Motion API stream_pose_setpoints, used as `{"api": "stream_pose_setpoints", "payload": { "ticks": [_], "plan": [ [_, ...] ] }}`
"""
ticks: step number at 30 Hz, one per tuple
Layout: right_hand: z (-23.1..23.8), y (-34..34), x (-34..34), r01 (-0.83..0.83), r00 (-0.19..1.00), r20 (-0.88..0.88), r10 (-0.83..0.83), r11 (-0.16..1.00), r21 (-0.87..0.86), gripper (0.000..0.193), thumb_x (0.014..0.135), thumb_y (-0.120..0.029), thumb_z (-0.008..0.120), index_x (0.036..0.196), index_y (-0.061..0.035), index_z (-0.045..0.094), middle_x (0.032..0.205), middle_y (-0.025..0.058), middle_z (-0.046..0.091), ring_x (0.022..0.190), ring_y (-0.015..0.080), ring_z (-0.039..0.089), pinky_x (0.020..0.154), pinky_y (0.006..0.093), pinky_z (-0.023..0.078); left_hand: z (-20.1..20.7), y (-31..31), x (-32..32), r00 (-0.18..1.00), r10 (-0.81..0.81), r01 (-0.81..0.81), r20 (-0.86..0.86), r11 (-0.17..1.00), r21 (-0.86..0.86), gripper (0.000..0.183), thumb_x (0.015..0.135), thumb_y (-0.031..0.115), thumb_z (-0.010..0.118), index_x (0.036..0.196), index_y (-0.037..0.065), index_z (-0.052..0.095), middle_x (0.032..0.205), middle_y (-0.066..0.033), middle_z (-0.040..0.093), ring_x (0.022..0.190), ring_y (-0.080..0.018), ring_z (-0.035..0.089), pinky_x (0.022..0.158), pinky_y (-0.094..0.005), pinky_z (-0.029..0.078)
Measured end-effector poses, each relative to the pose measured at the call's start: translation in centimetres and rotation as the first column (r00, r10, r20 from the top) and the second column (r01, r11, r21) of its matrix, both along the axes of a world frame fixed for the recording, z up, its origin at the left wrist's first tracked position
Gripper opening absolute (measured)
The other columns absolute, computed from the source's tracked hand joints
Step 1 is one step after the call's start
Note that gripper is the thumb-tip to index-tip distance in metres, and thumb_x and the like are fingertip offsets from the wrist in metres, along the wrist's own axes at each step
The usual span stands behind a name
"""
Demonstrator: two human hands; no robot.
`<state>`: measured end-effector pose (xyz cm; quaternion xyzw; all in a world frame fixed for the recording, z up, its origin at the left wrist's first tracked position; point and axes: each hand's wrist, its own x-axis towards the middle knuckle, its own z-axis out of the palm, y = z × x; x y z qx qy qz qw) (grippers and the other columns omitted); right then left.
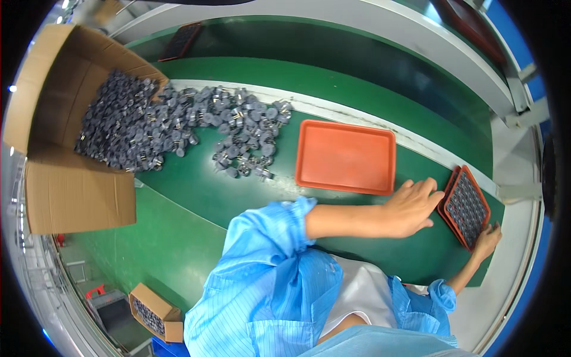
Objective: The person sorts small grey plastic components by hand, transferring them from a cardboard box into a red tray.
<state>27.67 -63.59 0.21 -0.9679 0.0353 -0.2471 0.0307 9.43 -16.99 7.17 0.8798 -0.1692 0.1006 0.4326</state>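
- At the right end of the green belt (196, 196), the left hand (410, 208) reaches across with its fingers spread and lies on the near-left edge of a filled orange tray (470, 205); the fingertips touch its rim without closing around it.
- The right hand (486, 241) sits at the near corner of the same tray, fingers curled against its edge; whether it truly grips cannot be told from this angle.
- That tray is packed with rows of small dark grey parts and rests on top of at least one more orange tray, whose rim shows along its left side.
- Just left of it, on the belt, lies an empty orange tray (346, 156), rectangular with a raised rim, apart from both hands.
- Farther left, a loose heap of grey parts (238, 131) with metal pins spreads over the belt, spilling from a large open cardboard box (65, 178) lying on its side at the far left.
- Near the lower left, below the belt, a smaller cardboard box (156, 312) stands open and holds more dark parts.
- At the far edge, another dark tray (181, 40) rests on the upper belt.
- Both forearms wear light blue striped sleeves (267, 238).
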Motion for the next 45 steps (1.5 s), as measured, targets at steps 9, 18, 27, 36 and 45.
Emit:
{"api": "stream_pose_setpoints", "payload": {
  "ticks": [9, 18, 27, 36, 45],
  "plan": [
    [6.6, 33.7, -8.2, -0.778, 0.623, 0.143, 0.769, 0.591, 0.211, 0.036, 0.087, 0.0, 0.07, 0.122, -0.0029, 0.063, 0.125, 0.0183, 0.063, 0.119, 0.0371, 0.06, 0.103, 0.0446, 0.046, -2.6, 17.0, -12.9, 0.614, 0.742, -0.788, 0.269, 0.561, 0.253, 0.062, 0.075, 0.018, 0.086, 0.13, 0.006, 0.059, 0.14, -0.0203, 0.05, 0.131, -0.0411, 0.046, 0.11, -0.0516, 0.032],
    [3.0, 58.2, -11.8, -0.875, -0.008, -0.004, 1.0, -0.005, 0.484, 0.057, 0.09, -0.003, 0.069, 0.144, -0.0092, 0.052, 0.146, 0.022, 0.049, 0.136, 0.0424, 0.045, 0.112, 0.0503, 0.043, -6.4, 18.6, -15.6, 0.542, 0.834, -0.78, 0.099, 0.456, 0.43, 0.088, 0.08, 0.042, 0.084, 0.154, 0.017, 0.044, 0.159, -0.0234, 0.03, 0.148, -0.0458, 0.026, 0.116, -0.0675, 0.017],
    [-0.4, 62.7, -14.6, -0.87, -0.109, -0.091, 0.99, -0.051, 0.49, 0.039, 0.084, -0.003, 0.07, 0.123, -0.0057, 0.07, 0.127, 0.0172, 0.062, 0.118, 0.0403, 0.05, 0.104, 0.0443, 0.049, -9.0, 22.2, -12.7, 0.486, 0.843, -0.82, 0.23, 0.349, 0.453, 0.062, 0.087, 0.029, 0.077, 0.146, 0.026, 0.056, 0.154, -0.0211, 0.041, 0.137, -0.0458, 0.039, 0.1, -0.0592, 0.037],
    [1.9, 56.5, -11.5, -0.832, -0.105, -0.011, 0.994, -0.082, 0.549, 0.038, 0.087, -0.001, 0.069, 0.124, -0.0015, 0.065, 0.137, 0.0161, 0.057, 0.126, 0.0359, 0.051, 0.111, 0.0443, 0.043, -9.9, 24.6, -13.7, 0.483, 0.79, -0.874, 0.378, 0.406, 0.268, 0.027, 0.086, 0.005, 0.073, 0.11, 0.011, 0.066, 0.131, -0.0181, 0.056, 0.119, -0.0432, 0.054, 0.091, -0.0532, 0.047],
    [-0.2, 50.6, -9.7, -0.904, -0.026, -0.069, 0.997, 0.006, 0.428, 0.029, 0.087, -0.003, 0.07, 0.115, -0.0013, 0.064, 0.126, 0.0158, 0.057, 0.12, 0.0353, 0.054, 0.106, 0.0467, 0.044, -9.3, 25.8, -13.6, 0.406, 0.861, -0.857, 0.306, 0.476, -0.2, 0.027, 0.085, 0.003, 0.079, 0.109, 0.005, 0.067, 0.113, -0.014, 0.063, 0.1, -0.0295, 0.064, 0.085, -0.0362, 0.053]
  ]
}}
